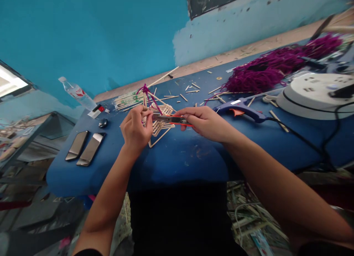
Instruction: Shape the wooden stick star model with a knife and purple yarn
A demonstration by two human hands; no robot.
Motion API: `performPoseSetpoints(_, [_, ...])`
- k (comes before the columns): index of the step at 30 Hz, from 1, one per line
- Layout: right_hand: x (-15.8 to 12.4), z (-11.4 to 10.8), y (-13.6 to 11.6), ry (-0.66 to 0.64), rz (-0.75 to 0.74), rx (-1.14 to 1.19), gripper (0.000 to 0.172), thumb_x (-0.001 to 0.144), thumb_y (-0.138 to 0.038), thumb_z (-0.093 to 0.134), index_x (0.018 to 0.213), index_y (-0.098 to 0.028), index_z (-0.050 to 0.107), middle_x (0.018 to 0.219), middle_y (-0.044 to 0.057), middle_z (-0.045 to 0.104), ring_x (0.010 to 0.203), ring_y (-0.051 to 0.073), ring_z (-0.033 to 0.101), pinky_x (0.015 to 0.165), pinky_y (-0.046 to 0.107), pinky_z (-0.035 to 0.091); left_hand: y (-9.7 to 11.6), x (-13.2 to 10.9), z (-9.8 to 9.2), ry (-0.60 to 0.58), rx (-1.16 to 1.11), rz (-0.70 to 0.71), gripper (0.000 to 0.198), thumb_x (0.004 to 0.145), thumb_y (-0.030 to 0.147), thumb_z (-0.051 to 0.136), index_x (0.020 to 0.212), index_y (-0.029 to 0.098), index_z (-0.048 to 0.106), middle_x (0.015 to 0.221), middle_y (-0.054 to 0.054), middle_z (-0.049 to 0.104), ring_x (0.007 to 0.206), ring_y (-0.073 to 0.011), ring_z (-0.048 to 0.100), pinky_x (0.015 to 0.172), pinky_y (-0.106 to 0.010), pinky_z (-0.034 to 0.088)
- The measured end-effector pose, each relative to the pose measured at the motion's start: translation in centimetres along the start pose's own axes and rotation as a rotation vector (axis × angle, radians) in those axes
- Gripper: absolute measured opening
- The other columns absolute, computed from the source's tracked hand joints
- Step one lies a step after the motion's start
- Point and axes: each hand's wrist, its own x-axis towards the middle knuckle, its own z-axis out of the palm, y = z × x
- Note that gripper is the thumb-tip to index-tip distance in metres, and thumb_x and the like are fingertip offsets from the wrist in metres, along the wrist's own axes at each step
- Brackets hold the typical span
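Observation:
My right hand [203, 121] is closed around a box cutter [173, 119] with an orange-red and metallic body, its front end pointing left. My left hand [136, 126] is closed in a pinch at that front end; what lies between its fingertips is too small to make out. Just behind both hands sits a small structure of pale wooden sticks [163, 128], partly covered by them and the cutter. Purple yarn [145, 89] is knotted at the top of its sticks, and strands run down towards the cutter.
Two phones [91, 149], a dark mouse-like object [103, 123] and a water bottle [77, 93] are on the left of the blue table [182, 160]. To the right are a blue glue gun [242, 107] with its cord, a purple yarn heap [265, 71] and a round white device [312, 95].

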Motion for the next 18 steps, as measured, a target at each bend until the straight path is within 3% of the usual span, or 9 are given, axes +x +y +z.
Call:
performPoseSetpoints(10, [0.0, -0.7, 0.8, 0.026, -0.003, -0.006, 0.035, 0.088, -0.025, 0.052, 0.103, -0.02, 0.083, 0.077, 0.004, 0.075, 0.064, 0.016, 0.055, 0.061, 0.032, 0.037, 0.2, 0.0, 0.0, 0.019, 0.005, -0.017, 0.023, 0.095, 0.012, 0.07, 0.112, 0.023, 0.058, 0.098, -0.002, 0.079, 0.095, -0.0167, 0.08, 0.085, -0.028, 0.064])
performPoseSetpoints(15, [-0.1, -1.3, 0.8, 0.015, 0.056, 0.001, 0.039, 0.088, -0.028, 0.052, 0.109, -0.019, 0.084, 0.07, 0.002, 0.073, 0.048, 0.012, 0.04, 0.049, 0.031, 0.027, 0.3, 0.0, -0.1, 0.027, 0.014, -0.006, 0.02, 0.096, 0.013, 0.068, 0.112, 0.022, 0.058, 0.097, -0.001, 0.079, 0.093, -0.0158, 0.08, 0.084, -0.027, 0.065])
performPoseSetpoints(18, [-0.3, -1.6, 0.8, 0.046, 0.05, -0.003, 0.039, 0.088, -0.028, 0.053, 0.108, -0.017, 0.084, 0.069, 0.002, 0.073, 0.048, 0.011, 0.04, 0.049, 0.031, 0.026, 0.3, -0.1, -0.1, 0.021, 0.013, -0.015, 0.02, 0.097, 0.015, 0.069, 0.112, 0.023, 0.058, 0.097, -0.001, 0.079, 0.095, -0.0155, 0.081, 0.085, -0.028, 0.065])
